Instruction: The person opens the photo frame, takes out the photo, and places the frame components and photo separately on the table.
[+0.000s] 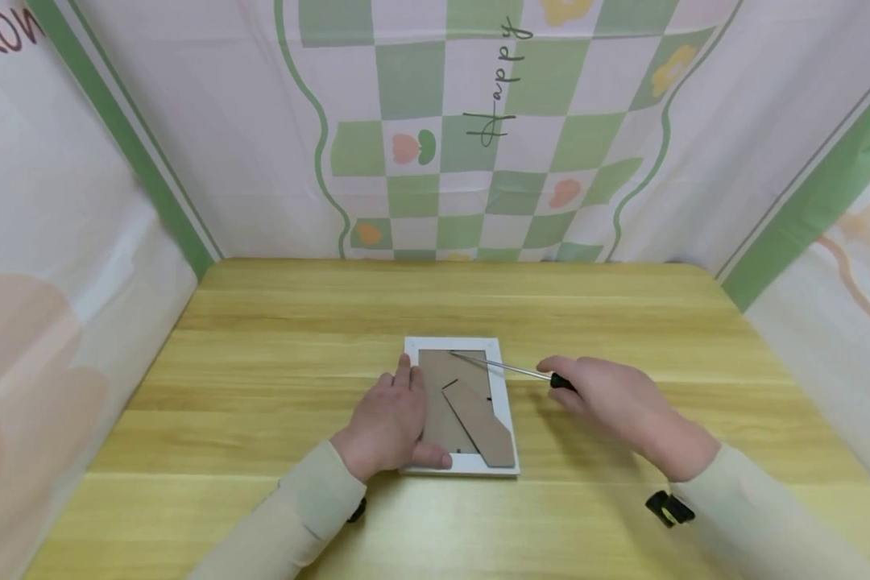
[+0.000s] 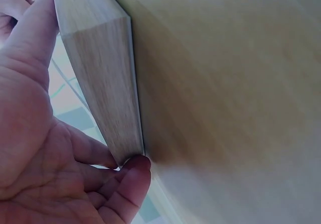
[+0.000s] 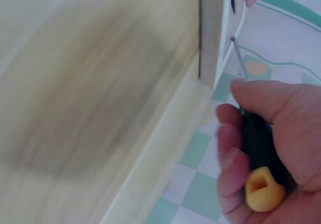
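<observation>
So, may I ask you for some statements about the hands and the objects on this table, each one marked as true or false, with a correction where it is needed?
1. The right hand grips a screwdriver. True.
2. The left hand touches the frame. True.
3. The frame lies with its front side up. False: its back is up, and the stand shows.
4. The screwdriver's tip is at the end of the frame nearest the person. False: it is near the far end.
5. The frame lies on the table. True.
</observation>
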Demonstrator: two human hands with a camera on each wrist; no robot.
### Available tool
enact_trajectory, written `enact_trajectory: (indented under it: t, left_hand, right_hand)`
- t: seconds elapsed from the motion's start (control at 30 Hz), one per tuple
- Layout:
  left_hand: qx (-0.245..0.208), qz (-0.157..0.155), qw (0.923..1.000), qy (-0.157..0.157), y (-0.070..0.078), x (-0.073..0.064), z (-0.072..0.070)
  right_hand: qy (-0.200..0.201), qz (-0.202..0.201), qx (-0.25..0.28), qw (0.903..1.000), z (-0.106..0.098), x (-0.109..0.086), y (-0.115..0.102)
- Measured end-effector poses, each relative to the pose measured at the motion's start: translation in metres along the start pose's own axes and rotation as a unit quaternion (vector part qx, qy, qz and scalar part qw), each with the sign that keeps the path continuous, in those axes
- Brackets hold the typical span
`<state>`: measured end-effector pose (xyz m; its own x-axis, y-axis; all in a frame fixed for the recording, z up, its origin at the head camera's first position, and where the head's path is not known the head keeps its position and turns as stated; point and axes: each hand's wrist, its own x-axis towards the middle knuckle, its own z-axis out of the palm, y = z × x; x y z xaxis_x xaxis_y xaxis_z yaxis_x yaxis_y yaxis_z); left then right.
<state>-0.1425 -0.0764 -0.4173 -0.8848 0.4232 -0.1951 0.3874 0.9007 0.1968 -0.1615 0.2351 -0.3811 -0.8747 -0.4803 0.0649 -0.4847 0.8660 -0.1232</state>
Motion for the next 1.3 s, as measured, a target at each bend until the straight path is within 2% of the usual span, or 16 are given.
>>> enact_trajectory:
  t: [0.2,0.4,0.6,0.73,0.93,1.07,1.3]
  left_hand:
    - [0.014,-0.005,0.9999,0.001,0.0,0.001,0.001]
    - [0.025,0.001,0.9997,0.006,-0.001,0.001,0.003]
    - [0.035,0.008,0.9992,0.015,-0.002,0.0,0.003]
    - [0.039,0.012,0.999,0.016,-0.001,-0.001,0.003]
    - [0.044,0.014,0.9988,0.017,-0.001,-0.001,0.003]
    - [0.054,0.015,0.9983,0.015,-0.001,0.0,0.004]
    - [0.062,0.015,0.9978,0.016,-0.001,0.002,0.004]
  right_hand:
    - [0.057,0.001,-0.019,0.9982,0.006,-0.002,0.0]
    - [0.063,0.012,-0.015,0.9979,0.008,0.001,0.0]
    - [0.045,0.03,0.003,0.9985,0.009,0.005,0.006]
    - [0.027,0.024,0.015,0.9992,0.003,0.009,0.01]
    - [0.003,0.009,0.065,0.9978,-0.005,0.019,0.021]
    - [-0.022,0.012,0.106,0.9941,-0.009,0.027,0.031]
    - [-0.076,0.029,0.174,0.9813,-0.014,0.037,0.044]
